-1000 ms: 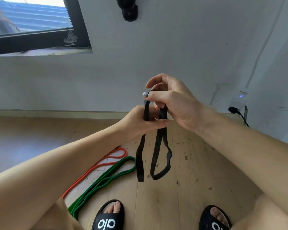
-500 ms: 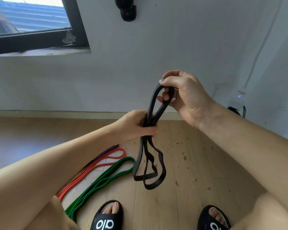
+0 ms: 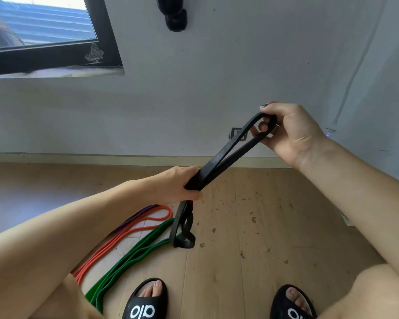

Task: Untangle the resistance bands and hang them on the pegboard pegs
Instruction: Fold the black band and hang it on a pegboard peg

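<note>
Gripping black band [image 3: 219, 163]: left hand [image 3: 177, 184] mid-strands | right hand [image 3: 290, 132] loop end

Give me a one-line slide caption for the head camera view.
Both hands stretch a black band, left hand gripping its middle, right hand holding its loop, above orange, green and purple bands on the floor.

My left hand [image 3: 182, 183] covers the stretch of black band [image 3: 219, 162] passing through its grip, so I cannot tell how the strands cross there. The orange band [image 3: 115, 244] and green band [image 3: 129, 256] vanish under my near left leg. The purple band [image 3: 134, 218] shows only as a sliver. Both slippers [image 3: 145, 302] are cut by the near edge.
</note>
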Demonstrator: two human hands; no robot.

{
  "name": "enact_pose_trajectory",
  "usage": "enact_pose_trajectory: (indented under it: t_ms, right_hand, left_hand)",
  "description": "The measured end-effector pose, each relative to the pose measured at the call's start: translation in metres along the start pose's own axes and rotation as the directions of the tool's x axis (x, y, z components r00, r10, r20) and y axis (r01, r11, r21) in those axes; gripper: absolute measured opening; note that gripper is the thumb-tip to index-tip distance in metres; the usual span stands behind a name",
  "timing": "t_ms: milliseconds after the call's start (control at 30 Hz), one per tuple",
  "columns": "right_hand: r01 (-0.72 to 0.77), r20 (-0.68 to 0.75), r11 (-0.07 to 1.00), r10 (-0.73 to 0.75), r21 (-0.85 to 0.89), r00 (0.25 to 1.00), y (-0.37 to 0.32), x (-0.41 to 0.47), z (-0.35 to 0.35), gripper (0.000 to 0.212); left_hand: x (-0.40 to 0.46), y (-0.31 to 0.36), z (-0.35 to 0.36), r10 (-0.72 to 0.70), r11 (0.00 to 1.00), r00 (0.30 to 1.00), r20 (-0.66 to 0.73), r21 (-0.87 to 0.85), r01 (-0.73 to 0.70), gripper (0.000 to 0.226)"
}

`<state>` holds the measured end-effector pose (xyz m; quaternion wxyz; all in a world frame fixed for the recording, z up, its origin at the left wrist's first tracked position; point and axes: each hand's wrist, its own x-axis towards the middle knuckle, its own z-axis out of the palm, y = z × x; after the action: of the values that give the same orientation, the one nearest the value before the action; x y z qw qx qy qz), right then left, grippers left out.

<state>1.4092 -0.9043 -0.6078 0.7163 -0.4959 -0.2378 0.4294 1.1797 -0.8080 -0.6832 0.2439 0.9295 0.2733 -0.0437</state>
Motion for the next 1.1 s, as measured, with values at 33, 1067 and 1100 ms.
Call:
enact_pose_trajectory:
  t_ms: [33, 1067, 1100]
  right_hand:
    - [-0.012, -0.031, 1.000, 0.012, 0.001, 0.999, 0.001, 0.003, -0.006, 0.019]
    - [0.029, 0.047, 0.979, -0.039, 0.199, 0.998, -0.017, -0.005, 0.001, 0.020]
    - [0.032, 0.037, 0.979, -0.040, 0.199, 0.999, -0.017, -0.005, -0.001, 0.020]
  left_hand:
    - [0.000, 0.001, -0.002, 0.011, 1.000, 1.000, -0.011, -0.018, -0.012, 0.018]
    - [-0.004, 0.023, -0.003, 0.103, 0.884, 0.994, 0.028, -0.461, -0.079, 0.019]
    - [-0.003, 0.023, -0.003, 0.101, 0.893, 0.995, 0.021, -0.443, -0.082, 0.019]
